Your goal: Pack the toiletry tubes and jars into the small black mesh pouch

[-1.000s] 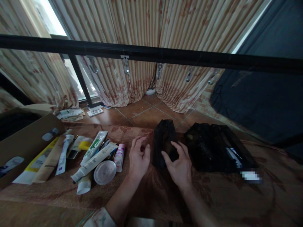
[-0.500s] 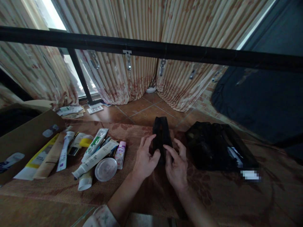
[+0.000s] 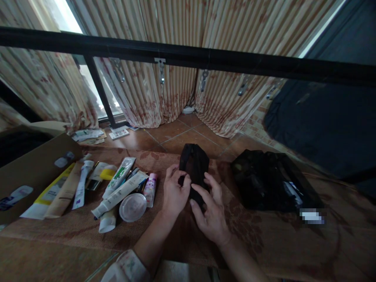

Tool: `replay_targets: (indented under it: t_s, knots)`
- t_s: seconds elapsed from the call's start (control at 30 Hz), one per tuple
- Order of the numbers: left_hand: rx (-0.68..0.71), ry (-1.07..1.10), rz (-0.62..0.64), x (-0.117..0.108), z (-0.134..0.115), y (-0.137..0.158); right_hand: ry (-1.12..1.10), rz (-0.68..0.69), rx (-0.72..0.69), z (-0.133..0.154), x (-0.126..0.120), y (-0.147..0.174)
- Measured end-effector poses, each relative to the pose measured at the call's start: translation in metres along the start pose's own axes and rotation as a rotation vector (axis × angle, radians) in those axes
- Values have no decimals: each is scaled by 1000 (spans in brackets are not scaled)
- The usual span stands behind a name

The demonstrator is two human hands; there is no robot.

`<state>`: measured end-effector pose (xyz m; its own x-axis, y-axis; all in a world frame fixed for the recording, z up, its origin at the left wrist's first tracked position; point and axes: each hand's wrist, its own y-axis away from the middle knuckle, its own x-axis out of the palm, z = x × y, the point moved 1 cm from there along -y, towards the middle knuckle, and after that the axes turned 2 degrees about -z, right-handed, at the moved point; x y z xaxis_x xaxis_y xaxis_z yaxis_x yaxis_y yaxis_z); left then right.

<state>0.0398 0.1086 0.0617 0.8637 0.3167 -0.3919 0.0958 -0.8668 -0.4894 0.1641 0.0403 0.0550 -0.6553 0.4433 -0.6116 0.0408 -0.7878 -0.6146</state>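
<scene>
A small black mesh pouch point(image 3: 197, 156) stands on the brown patterned cloth between my hands. My left hand point(image 3: 175, 192) is closed, thumb and fingers pinching the pouch's left edge. Against the pouch's near right side lies my right hand point(image 3: 212, 213), open with fingers apart and thumb stretched toward the left hand. The lower part of the pouch is partly hidden by the hands. Left of them are a pink and white tube point(image 3: 150, 190), a round clear-lidded tub point(image 3: 133, 207), a white squeeze tube point(image 3: 120, 194) and a green and white toothpaste tube point(image 3: 120, 177).
A larger black mesh bag point(image 3: 270, 180) lies to the right with something white inside. At the left edge is a cardboard box point(image 3: 38, 156), with more tubes point(image 3: 63, 192) beside it. A dark metal bar point(image 3: 182, 51) crosses beyond the cloth, before striped curtains point(image 3: 170, 23).
The pouch's top has shifted left and its slit-like opening no longer shows. Both hands have moved slightly left, and my right fingers have spread.
</scene>
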Motion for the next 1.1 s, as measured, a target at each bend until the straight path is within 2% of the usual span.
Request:
replay_targets:
  t_s: [0.07, 0.17, 0.27, 0.37, 0.6, 0.77, 0.93, 1.1]
  knots:
    - [0, 6, 12, -1, -1, -1, -4, -4, -3, 1, 0, 0]
    - [6, 27, 63, -3, -4, 1, 4, -87, 25, -3, 0, -2]
    - [-16, 40, 175, -2, -8, 7, 38, -202, 77, -14, -2, -5]
    - [-24, 18, 291, 1, -12, 14, 94, -255, 131, -27, -4, -5]
    - [-76, -18, 424, 11, -12, 21, 202, -156, 260, -33, 1, -3]
    - [-46, 30, 385, 10, -12, 19, 221, -72, 373, -30, 0, -5]
    - [-39, 21, 269, 5, -11, 12, 230, -13, 508, -29, 2, -6]
    - [-37, 54, 194, 0, -2, 5, 210, 1, 585, -21, 5, -10]
